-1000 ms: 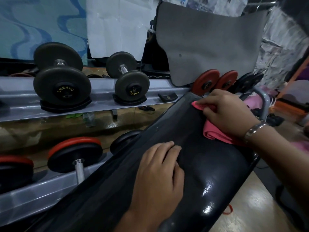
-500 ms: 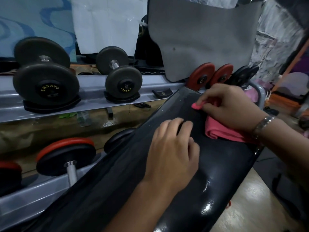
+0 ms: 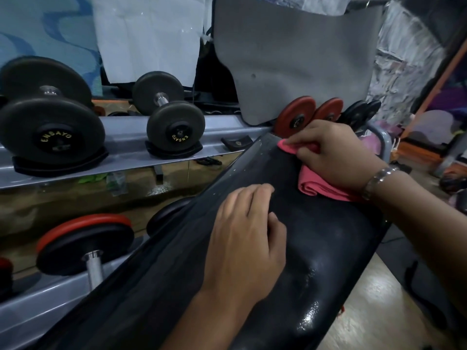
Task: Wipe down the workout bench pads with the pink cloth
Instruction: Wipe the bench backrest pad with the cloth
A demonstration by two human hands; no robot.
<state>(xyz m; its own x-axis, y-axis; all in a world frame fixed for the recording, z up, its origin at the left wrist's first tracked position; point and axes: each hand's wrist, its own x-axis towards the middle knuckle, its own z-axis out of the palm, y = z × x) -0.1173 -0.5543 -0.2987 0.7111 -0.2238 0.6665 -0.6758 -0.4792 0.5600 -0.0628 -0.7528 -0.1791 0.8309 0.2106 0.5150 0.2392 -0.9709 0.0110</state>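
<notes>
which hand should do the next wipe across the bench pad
The right hand: its fingers already press the pink cloth on the black bench pad. The left hand lies flat and empty on the pad.

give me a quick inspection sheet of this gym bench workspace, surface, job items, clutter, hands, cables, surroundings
surface: long glossy black padded bench, tilted up toward the far end, shiny highlights near its lower right edge
job's things: folded pink cloth lying on the upper part of the pad
clutter: nothing seen on the pad besides the cloth
hands: right hand presses on the cloth, pinching its far corner; left hand lies flat on the bare pad, holding nothing
cables: nothing seen for certain
surroundings: grey metal two-tier rack to the left with black round dumbbells above and red-rimmed ones below; grey foam mat hangs behind; red weight plates past the bench end
</notes>
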